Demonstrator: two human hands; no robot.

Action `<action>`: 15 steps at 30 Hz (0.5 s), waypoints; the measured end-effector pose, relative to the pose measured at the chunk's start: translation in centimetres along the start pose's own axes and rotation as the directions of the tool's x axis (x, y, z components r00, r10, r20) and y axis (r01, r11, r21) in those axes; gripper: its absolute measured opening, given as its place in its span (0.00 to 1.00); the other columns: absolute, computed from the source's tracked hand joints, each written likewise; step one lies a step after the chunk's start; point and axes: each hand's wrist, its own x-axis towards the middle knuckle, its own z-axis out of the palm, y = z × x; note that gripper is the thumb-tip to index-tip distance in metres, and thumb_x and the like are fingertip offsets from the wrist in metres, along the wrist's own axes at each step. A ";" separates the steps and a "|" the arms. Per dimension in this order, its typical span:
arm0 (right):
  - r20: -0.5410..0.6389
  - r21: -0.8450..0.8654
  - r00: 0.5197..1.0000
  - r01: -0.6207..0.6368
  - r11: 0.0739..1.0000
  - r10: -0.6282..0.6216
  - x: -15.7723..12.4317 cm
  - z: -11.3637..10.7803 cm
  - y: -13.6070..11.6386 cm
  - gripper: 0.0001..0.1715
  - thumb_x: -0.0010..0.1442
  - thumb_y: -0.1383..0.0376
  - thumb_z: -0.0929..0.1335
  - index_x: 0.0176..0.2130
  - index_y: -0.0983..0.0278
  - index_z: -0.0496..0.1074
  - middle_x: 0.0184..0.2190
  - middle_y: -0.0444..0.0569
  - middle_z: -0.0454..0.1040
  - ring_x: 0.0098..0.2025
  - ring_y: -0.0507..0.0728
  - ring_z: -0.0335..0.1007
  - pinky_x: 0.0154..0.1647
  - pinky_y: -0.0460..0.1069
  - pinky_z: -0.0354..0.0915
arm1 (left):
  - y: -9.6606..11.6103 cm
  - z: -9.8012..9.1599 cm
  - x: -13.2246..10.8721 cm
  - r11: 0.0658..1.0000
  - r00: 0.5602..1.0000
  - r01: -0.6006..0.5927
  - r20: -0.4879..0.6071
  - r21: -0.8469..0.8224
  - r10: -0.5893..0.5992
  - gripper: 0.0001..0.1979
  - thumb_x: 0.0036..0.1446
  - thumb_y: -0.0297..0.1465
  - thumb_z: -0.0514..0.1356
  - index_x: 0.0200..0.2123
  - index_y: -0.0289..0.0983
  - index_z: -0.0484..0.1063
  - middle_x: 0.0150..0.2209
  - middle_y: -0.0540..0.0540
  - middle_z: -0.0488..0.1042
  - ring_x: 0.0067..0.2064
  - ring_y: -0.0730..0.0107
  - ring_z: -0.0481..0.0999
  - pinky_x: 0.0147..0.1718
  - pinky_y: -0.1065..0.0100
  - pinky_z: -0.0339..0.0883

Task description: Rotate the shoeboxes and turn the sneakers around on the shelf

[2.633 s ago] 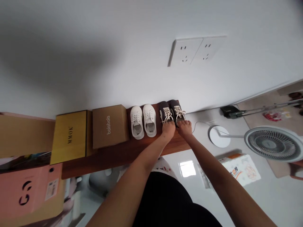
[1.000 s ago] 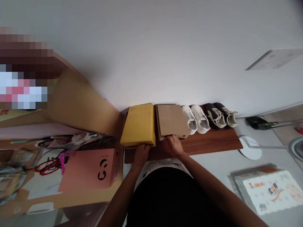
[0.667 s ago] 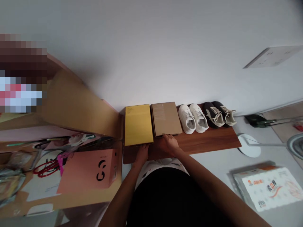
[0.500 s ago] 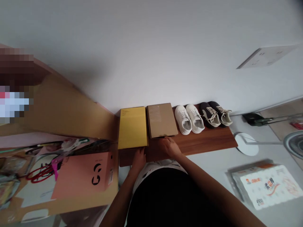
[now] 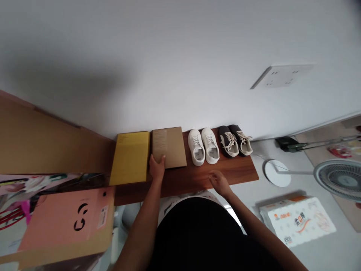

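Observation:
My left hand (image 5: 157,168) is at the near left corner of a brown cardboard box (image 5: 172,146), its thumb over the top and its fingers along the side by the yellow box (image 5: 131,156). Both boxes lie side by side on a reddish-brown wooden board (image 5: 191,178) against the wall. My right hand (image 5: 220,183) is over the board's front edge with loosely bent fingers, holding nothing. Beyond it stand a pair of white sneakers (image 5: 203,146) and, further right, a pair of black sneakers (image 5: 235,141) with pale laces.
Left of the board are a large open carton (image 5: 50,139) and a pink box (image 5: 67,218). On the floor at right lie a white tissue pack (image 5: 299,220) and a fan (image 5: 342,180) on a round base. A socket plate (image 5: 282,76) is on the wall.
The view has swung right. My left hand has gone from the yellow box's front edge to the brown box's corner. My right hand has left the brown box and moved right.

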 end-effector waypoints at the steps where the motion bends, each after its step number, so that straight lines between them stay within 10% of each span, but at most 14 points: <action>1: 0.003 0.003 1.000 0.009 1.000 -0.010 0.6 -0.5 -0.2 0.14 0.58 0.59 0.68 0.43 0.60 0.75 0.46 0.54 0.75 0.47 0.63 0.73 0.54 0.60 0.69 | 0.1 0.4 -0.1 1.000 1.000 -0.008 -0.004 0.008 0.008 0.38 0.57 0.43 0.65 0.66 0.34 0.58 0.68 0.29 0.60 0.69 0.47 0.60 0.65 0.53 0.53; 12: 0.057 -0.366 0.993 0.121 0.923 -0.108 6.0 -3.2 -0.9 0.24 0.61 0.69 0.65 0.56 0.63 0.70 0.56 0.61 0.72 0.56 0.64 0.70 0.58 0.57 0.65 | 4.6 3.7 -3.5 0.998 0.983 -0.060 -0.176 -0.033 0.054 0.36 0.55 0.38 0.67 0.63 0.32 0.62 0.69 0.26 0.56 0.72 0.42 0.51 0.67 0.48 0.48; 15: 0.103 -0.468 0.995 0.052 0.882 -0.004 8.9 -2.0 -2.5 0.24 0.63 0.69 0.64 0.58 0.63 0.68 0.54 0.63 0.74 0.51 0.65 0.75 0.52 0.57 0.67 | 8.0 9.2 -7.7 0.977 0.975 -0.155 0.136 -0.148 0.176 0.22 0.59 0.33 0.63 0.56 0.38 0.70 0.61 0.34 0.70 0.66 0.50 0.64 0.63 0.55 0.57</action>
